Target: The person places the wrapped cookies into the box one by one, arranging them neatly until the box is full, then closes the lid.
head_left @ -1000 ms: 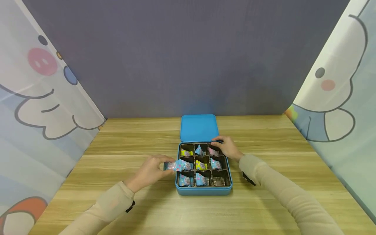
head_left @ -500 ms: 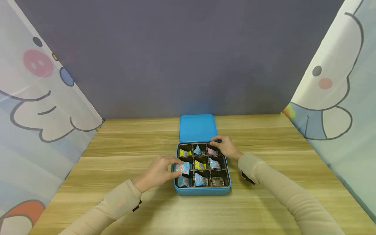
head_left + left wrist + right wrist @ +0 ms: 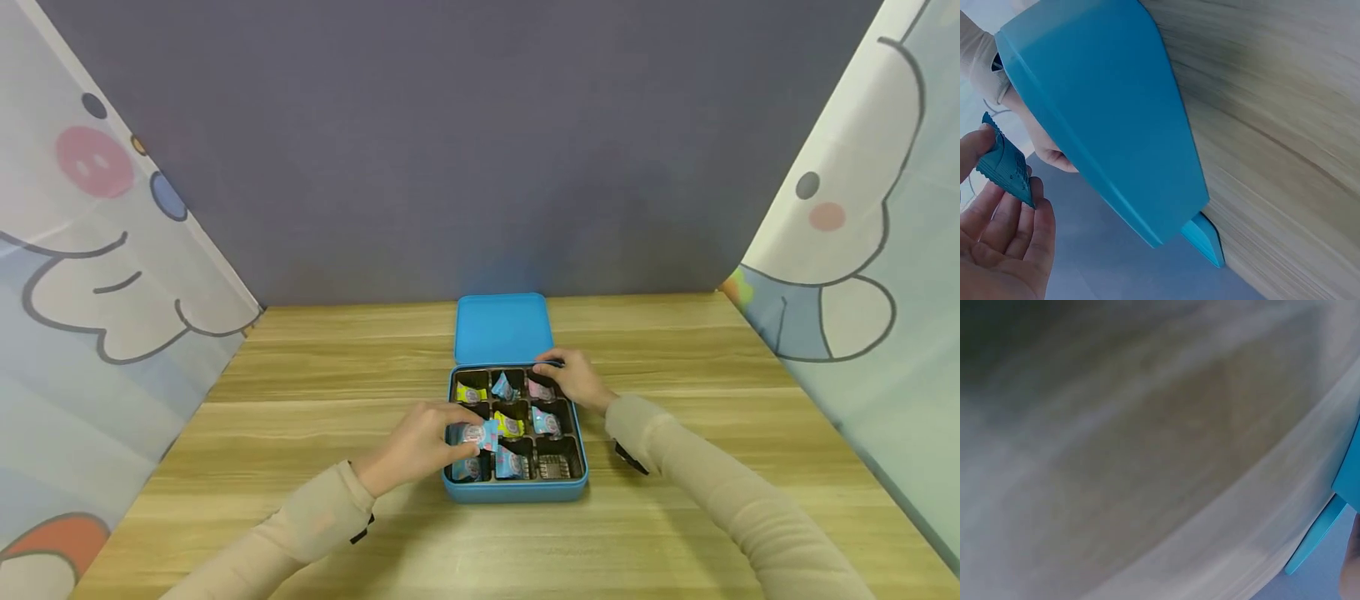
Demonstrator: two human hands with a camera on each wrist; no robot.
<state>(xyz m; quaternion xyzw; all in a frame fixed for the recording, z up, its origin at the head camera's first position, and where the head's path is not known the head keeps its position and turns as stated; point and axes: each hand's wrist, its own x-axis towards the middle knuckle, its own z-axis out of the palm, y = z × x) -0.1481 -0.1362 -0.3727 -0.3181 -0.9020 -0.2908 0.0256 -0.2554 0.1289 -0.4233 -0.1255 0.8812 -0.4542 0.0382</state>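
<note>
My left hand (image 3: 420,446) pinches a blue wrapped candy (image 3: 482,434) between thumb and fingers, over the left column of a blue tin box (image 3: 517,493). From the left wrist, the same candy (image 3: 1009,165) has crimped ends and sits clear of the box wall (image 3: 1110,125). At the box's far right corner, my right hand (image 3: 585,383) grips the rim, thumb on the inner side. Wrapped candies lie in the box's dark divided tray, among them a yellow candy (image 3: 509,425) in the centre and a pink candy (image 3: 540,389) by my right thumb. Ribbed bottom shows in the front right compartment (image 3: 554,467).
The hinged blue lid (image 3: 502,329) lies back behind the box. Box and lid are on a wood-grain table (image 3: 337,350). A dark grey panel (image 3: 480,150) stands at the back, with printed cartoon curtains (image 3: 840,250) at both sides. Blurred fabric-like surface fills most of the right wrist view.
My left hand has carried the candy rightward and slightly nearer, from the box's left edge to over its left column. My right hand stays at the far right corner.
</note>
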